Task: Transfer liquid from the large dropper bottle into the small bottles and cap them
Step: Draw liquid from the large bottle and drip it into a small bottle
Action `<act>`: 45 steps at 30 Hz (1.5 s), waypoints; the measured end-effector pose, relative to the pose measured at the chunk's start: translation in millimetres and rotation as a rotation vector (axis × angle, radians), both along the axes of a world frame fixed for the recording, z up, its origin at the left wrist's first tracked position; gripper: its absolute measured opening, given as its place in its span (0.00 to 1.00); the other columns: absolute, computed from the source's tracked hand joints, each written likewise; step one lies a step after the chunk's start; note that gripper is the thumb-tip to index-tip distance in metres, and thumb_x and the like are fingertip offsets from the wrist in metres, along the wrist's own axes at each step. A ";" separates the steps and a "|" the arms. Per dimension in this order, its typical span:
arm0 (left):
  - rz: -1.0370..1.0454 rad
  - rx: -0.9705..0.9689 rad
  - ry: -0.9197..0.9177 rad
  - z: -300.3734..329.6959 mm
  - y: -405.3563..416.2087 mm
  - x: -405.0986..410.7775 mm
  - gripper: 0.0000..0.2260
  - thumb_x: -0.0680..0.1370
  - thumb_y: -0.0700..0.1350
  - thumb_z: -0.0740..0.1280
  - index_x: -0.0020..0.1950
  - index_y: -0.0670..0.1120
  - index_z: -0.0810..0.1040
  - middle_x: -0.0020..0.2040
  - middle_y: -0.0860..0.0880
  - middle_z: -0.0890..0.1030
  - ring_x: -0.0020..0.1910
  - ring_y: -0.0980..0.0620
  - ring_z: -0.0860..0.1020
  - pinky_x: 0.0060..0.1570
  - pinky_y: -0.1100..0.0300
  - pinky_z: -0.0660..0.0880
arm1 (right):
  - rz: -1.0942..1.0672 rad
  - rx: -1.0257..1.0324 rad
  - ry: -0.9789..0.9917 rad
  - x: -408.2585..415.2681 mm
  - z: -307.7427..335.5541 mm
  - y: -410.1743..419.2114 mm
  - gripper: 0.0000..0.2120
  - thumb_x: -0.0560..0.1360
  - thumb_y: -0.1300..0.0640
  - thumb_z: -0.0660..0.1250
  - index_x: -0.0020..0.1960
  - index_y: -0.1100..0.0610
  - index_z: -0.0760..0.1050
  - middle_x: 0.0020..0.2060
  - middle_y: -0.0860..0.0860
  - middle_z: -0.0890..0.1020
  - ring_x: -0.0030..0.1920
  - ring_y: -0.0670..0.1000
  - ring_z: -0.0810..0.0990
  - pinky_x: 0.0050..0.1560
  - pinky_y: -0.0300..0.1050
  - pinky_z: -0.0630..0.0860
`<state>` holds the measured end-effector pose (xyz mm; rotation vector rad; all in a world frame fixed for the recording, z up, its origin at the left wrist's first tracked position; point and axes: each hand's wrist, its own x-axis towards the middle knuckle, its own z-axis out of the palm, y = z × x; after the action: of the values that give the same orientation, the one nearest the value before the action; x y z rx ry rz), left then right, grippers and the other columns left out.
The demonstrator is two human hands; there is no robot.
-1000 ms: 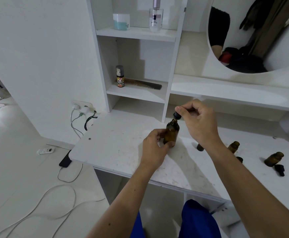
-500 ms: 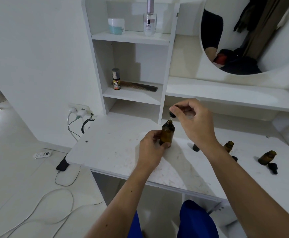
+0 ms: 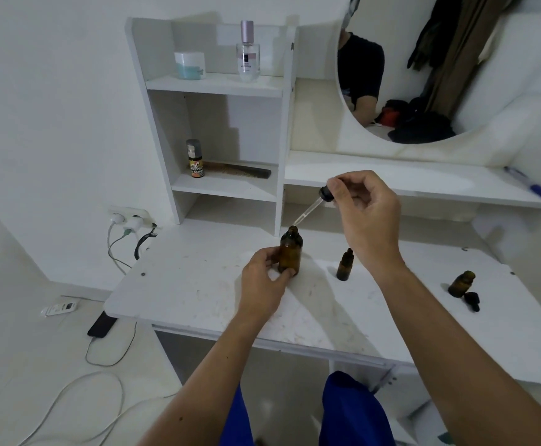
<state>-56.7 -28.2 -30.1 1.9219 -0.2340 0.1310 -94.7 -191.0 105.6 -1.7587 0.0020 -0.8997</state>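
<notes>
Dropper [image 3: 311,209] now lifted clear of large dropper bottle [image 3: 290,251], pinched in right hand [image 3: 364,214]; left hand [image 3: 264,278] grips bottle on desk [image 3: 198,284]. Tilted pipette risks dripping before reaching small bottle [image 3: 345,264].

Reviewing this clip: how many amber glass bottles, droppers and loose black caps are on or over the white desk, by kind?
Large amber glass bottle, held by the left hand: 1
Small amber glass bottles: 2
Glass dropper with black bulb, in the right hand: 1
Loose black cap: 1
Total: 5
</notes>
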 end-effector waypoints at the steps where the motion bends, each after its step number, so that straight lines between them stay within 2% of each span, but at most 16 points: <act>1: 0.004 0.004 0.002 -0.1 -0.2 -1.1 0.23 0.75 0.44 0.78 0.68 0.47 0.77 0.62 0.52 0.82 0.59 0.56 0.80 0.58 0.71 0.73 | -0.005 0.012 -0.002 -2.4 0.9 -2.4 0.03 0.80 0.54 0.75 0.52 0.52 0.82 0.47 0.49 0.88 0.49 0.51 0.88 0.57 0.52 0.85; 5: 0.068 0.012 0.004 -0.1 0.0 -12.5 0.26 0.74 0.47 0.79 0.70 0.47 0.76 0.63 0.53 0.81 0.60 0.56 0.79 0.64 0.61 0.76 | -0.024 0.060 -0.022 -18.6 1.9 -18.9 0.03 0.81 0.56 0.74 0.53 0.55 0.82 0.48 0.51 0.88 0.50 0.52 0.88 0.58 0.54 0.85; 9: 0.148 -0.100 0.031 2.1 -10.6 -42.8 0.25 0.74 0.46 0.80 0.67 0.48 0.76 0.61 0.54 0.81 0.60 0.57 0.78 0.62 0.64 0.74 | -0.060 0.094 0.003 -41.1 -7.0 -47.9 0.02 0.81 0.56 0.74 0.52 0.54 0.82 0.48 0.51 0.88 0.50 0.50 0.88 0.61 0.53 0.84; 14: -0.028 -0.143 0.076 -0.6 -50.7 -77.8 0.22 0.74 0.48 0.79 0.65 0.51 0.77 0.58 0.56 0.82 0.57 0.61 0.80 0.56 0.71 0.75 | -0.145 0.109 0.018 -71.5 -18.9 -85.5 0.02 0.82 0.58 0.73 0.53 0.52 0.82 0.47 0.48 0.88 0.50 0.48 0.88 0.60 0.47 0.84; 17: -0.183 -0.097 0.071 -0.9 -82.1 -87.2 0.22 0.75 0.47 0.79 0.66 0.51 0.76 0.59 0.56 0.81 0.57 0.62 0.79 0.57 0.73 0.75 | -0.216 0.109 0.031 -86.2 -23.2 -105.0 0.04 0.81 0.57 0.73 0.51 0.48 0.82 0.44 0.44 0.87 0.48 0.45 0.87 0.57 0.40 0.83; 19: -0.259 -0.064 0.059 -1.5 -103.0 -89.0 0.24 0.75 0.48 0.79 0.68 0.49 0.76 0.62 0.55 0.81 0.59 0.61 0.79 0.60 0.70 0.74 | -0.241 0.111 0.042 -94.8 -26.2 -118.7 0.02 0.81 0.57 0.74 0.52 0.51 0.82 0.45 0.45 0.87 0.47 0.45 0.87 0.56 0.39 0.83; 22: -0.300 -0.039 0.032 -1.3 -130.7 -84.8 0.25 0.75 0.47 0.78 0.71 0.46 0.75 0.65 0.52 0.80 0.64 0.57 0.78 0.67 0.62 0.75 | -0.280 0.075 0.049 -103.8 -28.2 -134.0 0.03 0.81 0.57 0.74 0.54 0.55 0.82 0.46 0.50 0.87 0.46 0.43 0.86 0.53 0.37 0.82; 25: -0.297 -0.046 0.030 -0.3 -152.6 -75.1 0.27 0.77 0.45 0.77 0.74 0.44 0.74 0.69 0.49 0.79 0.68 0.54 0.77 0.69 0.60 0.73 | -0.306 0.047 0.080 -105.6 -29.4 -142.1 0.04 0.81 0.56 0.74 0.50 0.48 0.81 0.46 0.48 0.87 0.45 0.41 0.86 0.51 0.35 0.81; 28: -0.274 -0.049 0.031 -0.6 -167.8 -63.9 0.27 0.77 0.45 0.76 0.74 0.44 0.73 0.70 0.49 0.78 0.69 0.53 0.76 0.69 0.61 0.72 | -0.307 0.032 0.091 -102.5 -30.5 -144.1 0.07 0.80 0.56 0.75 0.48 0.46 0.80 0.42 0.41 0.87 0.43 0.38 0.86 0.49 0.33 0.79; 32: -0.270 -0.041 0.027 0.3 -180.6 -51.7 0.25 0.77 0.45 0.76 0.73 0.43 0.74 0.68 0.48 0.79 0.65 0.52 0.78 0.67 0.59 0.75 | -0.282 0.029 0.104 -95.6 -33.4 -144.8 0.03 0.80 0.57 0.75 0.50 0.51 0.82 0.38 0.37 0.87 0.42 0.36 0.86 0.48 0.30 0.79; 37: -0.269 -0.036 0.019 -0.4 -185.4 -42.7 0.19 0.77 0.44 0.76 0.67 0.44 0.79 0.60 0.51 0.82 0.58 0.55 0.80 0.63 0.58 0.78 | -0.271 -0.079 0.123 -87.0 -42.4 -147.3 0.04 0.80 0.57 0.75 0.52 0.55 0.83 0.41 0.43 0.88 0.46 0.42 0.88 0.52 0.36 0.81; 40: -0.272 -0.040 -0.004 -2.5 -186.1 -41.3 0.14 0.78 0.43 0.75 0.63 0.45 0.81 0.56 0.53 0.84 0.56 0.57 0.81 0.61 0.59 0.79 | -0.270 -0.147 0.144 -82.5 -46.6 -148.0 0.03 0.79 0.57 0.76 0.51 0.56 0.83 0.42 0.43 0.88 0.45 0.43 0.87 0.51 0.34 0.80; 45: -0.274 -0.038 -0.017 -5.5 -186.4 -40.0 0.11 0.78 0.42 0.74 0.61 0.46 0.82 0.55 0.54 0.84 0.55 0.58 0.81 0.59 0.62 0.77 | -0.226 -0.168 0.189 -72.9 -49.5 -142.5 0.04 0.78 0.58 0.77 0.47 0.54 0.83 0.41 0.48 0.89 0.44 0.43 0.87 0.49 0.28 0.76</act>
<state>-96.7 -214.7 -35.6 1.8325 -0.4996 -0.0303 -167.6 -333.5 56.1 -2.0246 0.2596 -0.9121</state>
